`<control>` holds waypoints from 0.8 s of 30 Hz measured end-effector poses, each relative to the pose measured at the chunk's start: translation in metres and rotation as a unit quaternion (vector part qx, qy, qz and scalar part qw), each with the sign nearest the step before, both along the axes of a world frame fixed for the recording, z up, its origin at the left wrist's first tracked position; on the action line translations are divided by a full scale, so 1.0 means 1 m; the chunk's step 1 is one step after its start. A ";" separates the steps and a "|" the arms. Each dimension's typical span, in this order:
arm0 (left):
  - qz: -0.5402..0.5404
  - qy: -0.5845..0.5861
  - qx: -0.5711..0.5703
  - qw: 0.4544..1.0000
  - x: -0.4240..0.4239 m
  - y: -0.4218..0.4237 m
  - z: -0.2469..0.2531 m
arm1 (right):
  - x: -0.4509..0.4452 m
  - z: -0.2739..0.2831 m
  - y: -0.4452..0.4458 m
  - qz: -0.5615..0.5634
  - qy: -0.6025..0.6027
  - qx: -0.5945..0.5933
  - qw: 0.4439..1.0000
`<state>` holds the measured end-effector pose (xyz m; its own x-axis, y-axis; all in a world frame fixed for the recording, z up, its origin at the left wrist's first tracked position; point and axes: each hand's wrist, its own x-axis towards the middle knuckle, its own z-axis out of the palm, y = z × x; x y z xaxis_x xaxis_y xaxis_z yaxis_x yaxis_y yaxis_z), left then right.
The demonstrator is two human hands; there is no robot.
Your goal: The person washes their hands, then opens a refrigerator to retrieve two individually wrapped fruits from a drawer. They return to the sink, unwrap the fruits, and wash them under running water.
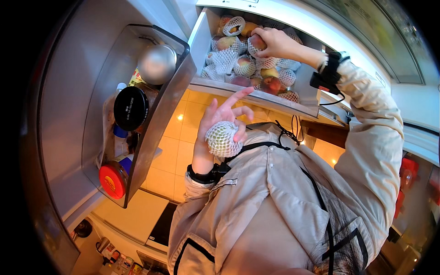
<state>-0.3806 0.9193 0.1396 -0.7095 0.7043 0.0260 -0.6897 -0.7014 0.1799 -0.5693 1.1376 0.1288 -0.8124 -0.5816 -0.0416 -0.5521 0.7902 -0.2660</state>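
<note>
A pulled-out fridge drawer (264, 90) is full of fruit, much of it in white foam nets. Over its back half, my right hand (275, 41) grips a reddish peach (257, 42) partly wrapped in such a net. My left hand (225, 113) is in front of the drawer, palm up, and holds a pale green round fruit in a foam net (224, 139). Its index finger points out towards the drawer's front rim. Bare fruit shows near the front of the drawer, among it a red-yellow peach (271, 84) and a dark reddish one (240, 81).
To the left, the open fridge door has a shelf bin (161, 113) holding a black-lidded jar (130, 108), a red-lidded jar (112, 182) and a silver-topped container (157, 64). Another clear drawer (374, 34) is at upper right. Tiled floor (172, 147) lies below; black cables (292, 132) hang by the drawer.
</note>
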 end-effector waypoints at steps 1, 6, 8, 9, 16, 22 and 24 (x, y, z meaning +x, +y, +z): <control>0.008 -0.011 0.007 1.000 0.001 -0.001 0.000 | -0.005 -0.008 0.000 -0.002 0.001 0.011 1.000; 0.044 -0.028 0.027 0.998 0.004 -0.008 -0.003 | -0.026 -0.026 -0.006 0.079 0.041 0.077 0.993; 0.059 -0.034 0.030 0.997 0.005 -0.008 -0.003 | -0.030 -0.032 -0.007 0.128 0.120 0.054 0.983; 0.070 -0.045 0.030 0.996 0.006 -0.009 -0.004 | -0.030 -0.027 -0.012 0.120 0.102 0.065 0.985; 0.146 -0.135 0.035 0.979 0.016 -0.011 -0.006 | -0.039 -0.005 -0.065 0.305 0.044 0.021 0.951; 0.215 -0.214 0.011 0.953 0.024 -0.013 0.001 | -0.064 -0.026 -0.079 0.320 -0.053 0.101 0.941; 0.221 -0.219 0.009 0.950 0.026 -0.014 -0.002 | -0.065 -0.028 -0.081 0.309 -0.063 0.110 0.942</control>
